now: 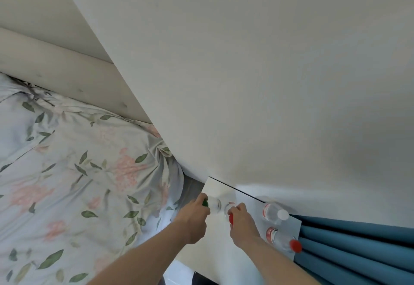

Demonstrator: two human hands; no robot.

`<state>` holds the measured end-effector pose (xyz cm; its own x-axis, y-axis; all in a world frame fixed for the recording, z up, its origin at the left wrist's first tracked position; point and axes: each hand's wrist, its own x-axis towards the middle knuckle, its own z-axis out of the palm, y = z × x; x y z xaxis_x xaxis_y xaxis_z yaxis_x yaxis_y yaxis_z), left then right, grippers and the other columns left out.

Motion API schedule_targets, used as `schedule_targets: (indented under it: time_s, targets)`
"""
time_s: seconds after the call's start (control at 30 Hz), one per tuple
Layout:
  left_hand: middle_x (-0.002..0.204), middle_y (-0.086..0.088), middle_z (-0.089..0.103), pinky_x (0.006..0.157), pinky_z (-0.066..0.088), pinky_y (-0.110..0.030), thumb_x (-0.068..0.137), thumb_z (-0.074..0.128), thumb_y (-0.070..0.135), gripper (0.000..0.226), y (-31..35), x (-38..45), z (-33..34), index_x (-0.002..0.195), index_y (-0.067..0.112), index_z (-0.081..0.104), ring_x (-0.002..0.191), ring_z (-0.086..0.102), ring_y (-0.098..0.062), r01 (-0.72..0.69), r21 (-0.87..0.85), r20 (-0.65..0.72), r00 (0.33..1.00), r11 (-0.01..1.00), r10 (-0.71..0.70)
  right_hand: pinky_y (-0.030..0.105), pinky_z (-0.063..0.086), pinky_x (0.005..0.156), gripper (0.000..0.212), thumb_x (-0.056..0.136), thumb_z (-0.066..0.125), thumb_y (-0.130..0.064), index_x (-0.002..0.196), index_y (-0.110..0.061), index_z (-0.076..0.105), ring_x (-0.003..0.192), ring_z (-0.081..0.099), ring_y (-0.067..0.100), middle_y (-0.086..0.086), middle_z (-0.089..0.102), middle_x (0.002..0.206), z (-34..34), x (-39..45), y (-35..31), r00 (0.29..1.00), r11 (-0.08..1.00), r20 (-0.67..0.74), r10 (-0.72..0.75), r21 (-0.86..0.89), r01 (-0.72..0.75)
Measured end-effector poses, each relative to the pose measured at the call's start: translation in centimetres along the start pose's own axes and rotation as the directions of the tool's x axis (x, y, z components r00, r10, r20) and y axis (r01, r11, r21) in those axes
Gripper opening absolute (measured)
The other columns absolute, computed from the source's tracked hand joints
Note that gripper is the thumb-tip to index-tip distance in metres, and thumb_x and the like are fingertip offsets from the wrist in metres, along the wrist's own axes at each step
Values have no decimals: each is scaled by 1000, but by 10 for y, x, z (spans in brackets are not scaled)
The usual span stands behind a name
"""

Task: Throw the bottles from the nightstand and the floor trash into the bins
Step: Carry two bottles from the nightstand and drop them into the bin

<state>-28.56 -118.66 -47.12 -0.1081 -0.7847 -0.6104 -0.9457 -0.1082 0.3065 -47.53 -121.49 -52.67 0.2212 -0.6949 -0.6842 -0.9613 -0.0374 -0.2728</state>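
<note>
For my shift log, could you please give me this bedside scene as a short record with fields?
surface: white nightstand between the bed and the curtain
left hand: grip around a green-capped bottle
right hand: grip around a red-capped bottle
untouched bottles: white-capped bottle and a second red-capped bottle, both near the curtain-side edge
bed: floral duvet
curtain: blue curtain
bins: not in view

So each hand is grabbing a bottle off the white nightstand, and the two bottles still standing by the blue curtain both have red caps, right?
Not quite. The head view shows only one untouched bottle by the blue curtain with a red cap; the other has a white cap. The rest holds: the left hand and right hand each grip a bottle on the white nightstand.
</note>
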Motion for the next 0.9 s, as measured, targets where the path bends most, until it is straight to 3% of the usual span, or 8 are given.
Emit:
schedule_targets:
  time_s: [0.17, 0.33, 0.47, 0.67, 0.77, 0.9]
  targets:
    - [142, 8, 38, 84, 52, -34, 96, 54, 12, 31, -23, -79, -9, 118, 28, 68, 106, 58, -21, 54, -204, -166, 982, 977, -89, 27, 52, 85, 22, 94, 63, -16, 111, -28, 59, 93, 62, 18, -9, 42, 118, -22, -51, -17, 994, 991, -50, -97, 92, 101]
    - [128, 5, 42, 74, 51, -33, 101, 50, 13, 28, -51, -191, -15, 122, 28, 61, 80, 59, -20, 114, -369, -346, 904, 922, -251, 17, 44, 73, 19, 86, 64, -21, 101, -33, 62, 85, 63, 9, -16, 50, 110, -34, -116, -58, 977, 960, -100, -189, 193, 205]
    - [120, 13, 40, 66, 40, -12, 103, 53, 21, 22, -68, -287, 3, 122, 30, 59, 72, 55, -6, 180, -508, -410, 809, 842, -421, 10, 40, 69, 18, 87, 65, -23, 98, -38, 63, 89, 61, 2, -21, 53, 108, -21, -168, -111, 930, 915, -55, -364, 164, 368]
    - [115, 23, 40, 71, 44, -8, 97, 65, 22, 26, -74, -445, 63, 117, 35, 57, 95, 56, 8, 184, -764, -459, 520, 619, -721, 13, 43, 77, 22, 83, 70, -26, 98, -41, 63, 93, 59, 0, -21, 55, 104, 29, -247, -209, 733, 741, 117, -670, 38, 670]
    - [115, 26, 42, 72, 45, -9, 95, 67, 23, 26, -72, -529, 107, 116, 37, 59, 96, 56, 3, 157, -842, -436, 364, 516, -823, 20, 49, 85, 23, 84, 69, -30, 105, -40, 64, 96, 59, 1, -23, 55, 106, 67, -300, -261, 620, 634, 224, -751, -16, 773]
    - [114, 24, 48, 74, 47, -14, 93, 68, 22, 28, -64, -635, 178, 111, 42, 58, 96, 57, -5, 124, -922, -347, 156, 367, -925, 16, 48, 75, 21, 84, 70, -27, 98, -42, 65, 87, 62, 1, -21, 58, 104, 135, -388, -316, 466, 488, 310, -829, -7, 873]
